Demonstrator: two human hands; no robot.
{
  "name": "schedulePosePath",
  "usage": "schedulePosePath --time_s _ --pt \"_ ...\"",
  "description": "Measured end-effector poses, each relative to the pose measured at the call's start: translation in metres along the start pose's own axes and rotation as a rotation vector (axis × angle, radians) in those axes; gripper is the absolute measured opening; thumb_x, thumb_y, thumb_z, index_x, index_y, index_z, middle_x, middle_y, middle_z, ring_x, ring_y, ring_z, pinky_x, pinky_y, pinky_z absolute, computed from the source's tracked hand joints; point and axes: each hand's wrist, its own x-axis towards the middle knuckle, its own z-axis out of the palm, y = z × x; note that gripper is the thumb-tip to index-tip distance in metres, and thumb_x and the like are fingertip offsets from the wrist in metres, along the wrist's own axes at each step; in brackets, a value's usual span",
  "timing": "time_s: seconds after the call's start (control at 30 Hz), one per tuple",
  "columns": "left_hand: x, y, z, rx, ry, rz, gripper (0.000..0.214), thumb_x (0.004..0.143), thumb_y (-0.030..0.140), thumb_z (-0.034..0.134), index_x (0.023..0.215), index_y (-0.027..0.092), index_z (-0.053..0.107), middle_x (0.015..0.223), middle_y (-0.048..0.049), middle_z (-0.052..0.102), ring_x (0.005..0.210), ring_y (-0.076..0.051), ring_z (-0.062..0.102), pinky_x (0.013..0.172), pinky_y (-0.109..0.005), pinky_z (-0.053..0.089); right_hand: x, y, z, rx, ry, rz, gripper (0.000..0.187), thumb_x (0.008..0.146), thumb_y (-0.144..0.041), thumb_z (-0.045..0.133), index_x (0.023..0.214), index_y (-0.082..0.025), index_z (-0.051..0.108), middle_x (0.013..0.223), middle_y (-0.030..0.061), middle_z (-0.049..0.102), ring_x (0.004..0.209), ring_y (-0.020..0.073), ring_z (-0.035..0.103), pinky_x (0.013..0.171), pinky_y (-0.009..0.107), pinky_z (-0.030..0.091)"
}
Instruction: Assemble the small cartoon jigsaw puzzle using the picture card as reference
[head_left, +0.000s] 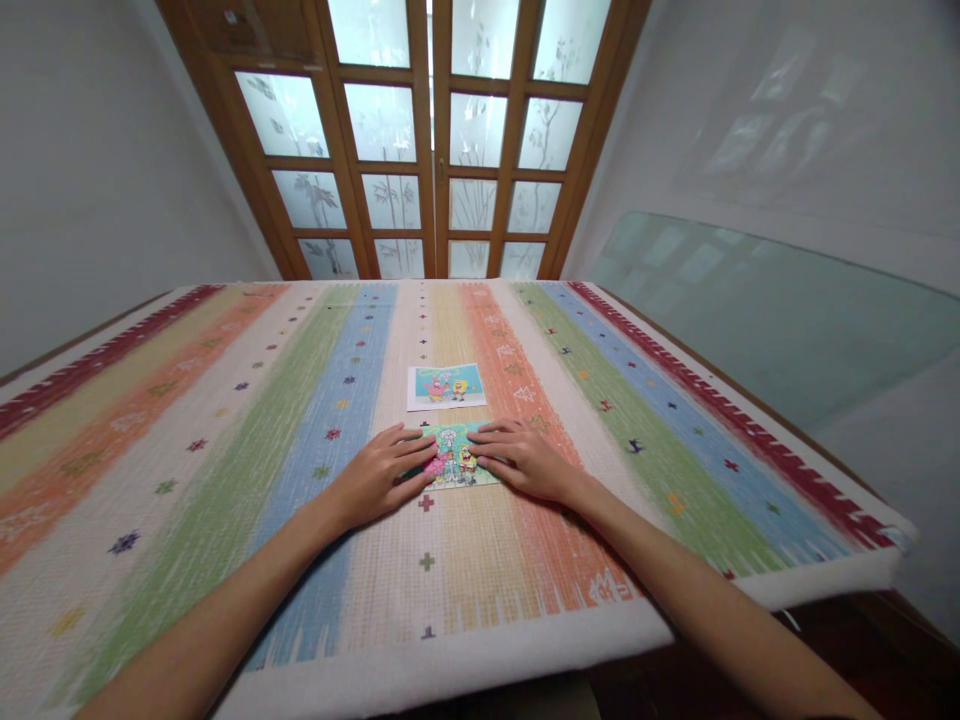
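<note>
A small colourful cartoon picture (452,460) lies flat on the striped cloth. My left hand (384,473) rests on its left side, fingers stretched out flat over that edge. From the other side my right hand (527,460) lies over the picture's right part, its fingers also extended and slightly apart. Fingertips hide both ends of the picture, while the cartoon figures in the middle show. Just beyond it sits a white-bordered cartoon print (448,386), apart from both hands.
The striped, patterned tablecloth (300,420) covers a wide table whose near edge runs below my forearms. Wooden doors with frosted panes (390,200) stand beyond the far edge. A glass sheet (712,290) leans against the right wall.
</note>
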Motion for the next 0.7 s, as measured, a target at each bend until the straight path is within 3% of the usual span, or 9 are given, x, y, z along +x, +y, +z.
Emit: schedulePosePath --time_s 0.17,0.43,0.57,0.7 --pt "0.0 0.003 -0.002 -0.015 0.113 -0.086 0.045 0.107 0.042 0.049 0.147 0.021 0.049 0.137 -0.0131 0.066 0.126 -0.027 0.063 0.109 -0.048 0.051 0.001 -0.001 -0.001 0.049 0.053 0.004 0.029 0.104 -0.028 0.053 0.121 -0.021 0.076 0.126 0.0112 0.075 0.121 0.0259 0.066 0.103 0.05 0.052" --pt "-0.001 -0.001 -0.012 0.037 0.226 -0.164 0.037 0.105 0.029 0.045 0.141 0.018 0.046 0.132 -0.0147 0.064 0.12 -0.028 0.062 0.104 -0.046 0.051 -0.002 0.005 -0.007 0.001 0.073 0.079 0.034 0.105 -0.032 0.048 0.123 -0.023 0.075 0.13 0.0101 0.073 0.128 0.028 0.062 0.108 0.054 0.049" --pt "-0.003 -0.005 -0.012 0.068 0.274 -0.24 0.02 0.103 0.029 0.045 0.112 0.018 0.059 0.104 -0.0116 0.067 0.098 -0.026 0.062 0.09 -0.044 0.053 -0.002 0.007 -0.009 -0.005 0.082 0.109 0.036 0.105 -0.033 0.047 0.126 -0.023 0.074 0.133 0.0119 0.071 0.13 0.0281 0.061 0.108 0.056 0.049" --pt "-0.003 -0.008 -0.01 0.104 0.205 -0.307 0.039 0.106 0.032 0.036 0.072 0.021 0.054 0.07 -0.0062 0.058 0.074 -0.023 0.055 0.076 -0.039 0.049 0.004 -0.003 -0.007 -0.018 0.061 0.095 0.037 0.106 -0.034 0.046 0.129 -0.022 0.072 0.137 0.0121 0.068 0.133 0.0273 0.058 0.111 0.055 0.048"
